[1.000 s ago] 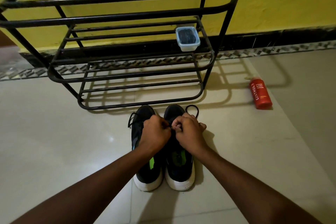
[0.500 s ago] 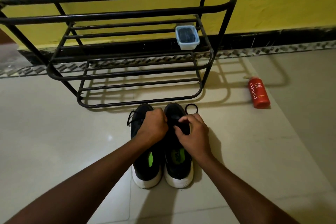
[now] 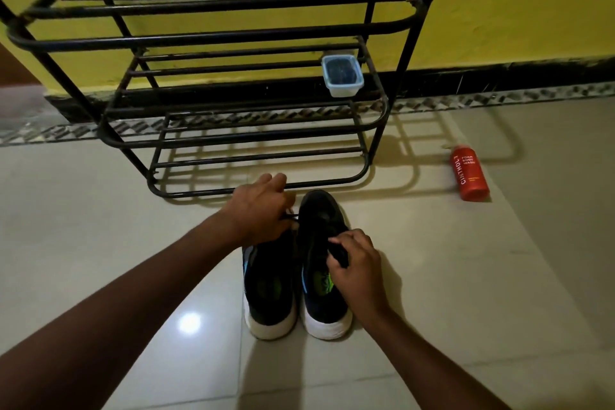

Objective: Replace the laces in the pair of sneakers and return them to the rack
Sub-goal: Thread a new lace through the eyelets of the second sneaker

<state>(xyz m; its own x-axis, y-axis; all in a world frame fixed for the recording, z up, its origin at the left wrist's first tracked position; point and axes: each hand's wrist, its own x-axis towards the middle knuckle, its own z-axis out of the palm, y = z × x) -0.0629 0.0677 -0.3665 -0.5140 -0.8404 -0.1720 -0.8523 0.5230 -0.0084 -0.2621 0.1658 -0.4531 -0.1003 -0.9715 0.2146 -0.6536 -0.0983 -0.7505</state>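
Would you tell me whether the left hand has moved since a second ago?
Yes: the left hand has shifted forward, toward the rack's bottom rail.

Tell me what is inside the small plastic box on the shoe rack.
The plastic box on a shelf of the rack holds something dark that fills it. What that is cannot be told, and it covers the box's bottom.

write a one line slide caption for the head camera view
Left hand pinches a lace over the left sneaker; right hand grips the right sneaker, both before the black rack.
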